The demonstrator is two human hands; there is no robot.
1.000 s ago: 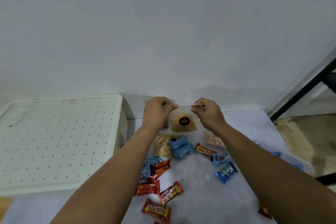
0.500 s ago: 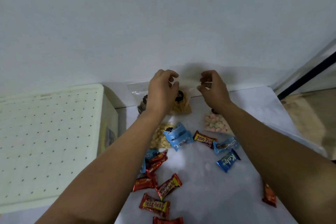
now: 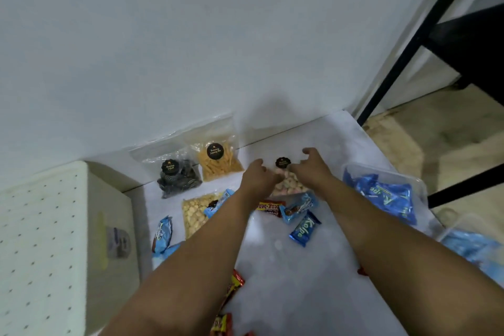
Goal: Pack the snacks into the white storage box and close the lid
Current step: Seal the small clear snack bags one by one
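Both hands are reaching for the bag of pastel puffs [image 3: 286, 185] far on the table [image 3: 286, 267]. The left hand [image 3: 257, 177] is curling onto it; the right hand [image 3: 313, 168] is hovering with loosely spread, empty fingers. Next, lifting it leftward calls for opening the closed white box [image 3: 54, 240] first.

Views: we have one, head-worn, wide-angle.
Facing: forward and down across the white table [image 3: 286, 267] toward the wall [image 3: 191, 49].
Nearness: our forearms fill the foreground.
Overlap: none.
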